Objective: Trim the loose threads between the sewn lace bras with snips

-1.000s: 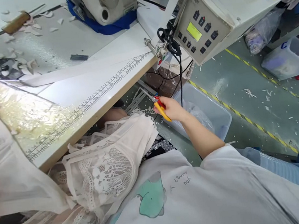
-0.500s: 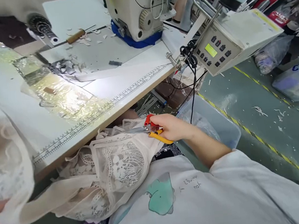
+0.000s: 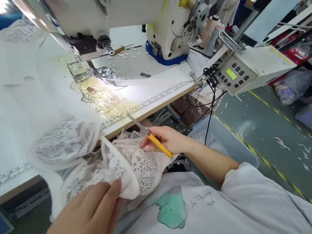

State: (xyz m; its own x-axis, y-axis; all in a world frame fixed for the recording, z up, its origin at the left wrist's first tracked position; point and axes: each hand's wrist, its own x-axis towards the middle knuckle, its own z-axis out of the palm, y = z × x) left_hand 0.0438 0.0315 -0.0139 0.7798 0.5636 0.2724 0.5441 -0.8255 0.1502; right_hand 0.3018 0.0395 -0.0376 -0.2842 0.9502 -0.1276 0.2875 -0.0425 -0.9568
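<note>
My left hand (image 3: pixel 85 216) pinches the edge of a white lace bra (image 3: pixel 70 139), its cups hanging over the table edge and blurred by motion. In my right hand (image 3: pixel 168 140) is a pair of scissors with a yellow handle (image 3: pixel 160 145). The blades point up and left toward the table edge, smeared by motion. Beneath the right hand, another lace bra piece (image 3: pixel 145 167) lies across my lap. Part of that piece is hidden behind the held one.
A sewing machine (image 3: pixel 174 31) stands on the white table, with a ruler strip (image 3: pixel 154 99) along its front edge. A control box (image 3: pixel 252 68) is at the right. Below sits a clear plastic bin (image 3: pixel 246 155). Another bra (image 3: pixel 22 34) lies at the far left of the table.
My left hand has come in from the left edge, bringing the lace bra toward my lap. The scissors have turned so their blades point more upward. The head view has shifted left and up.
</note>
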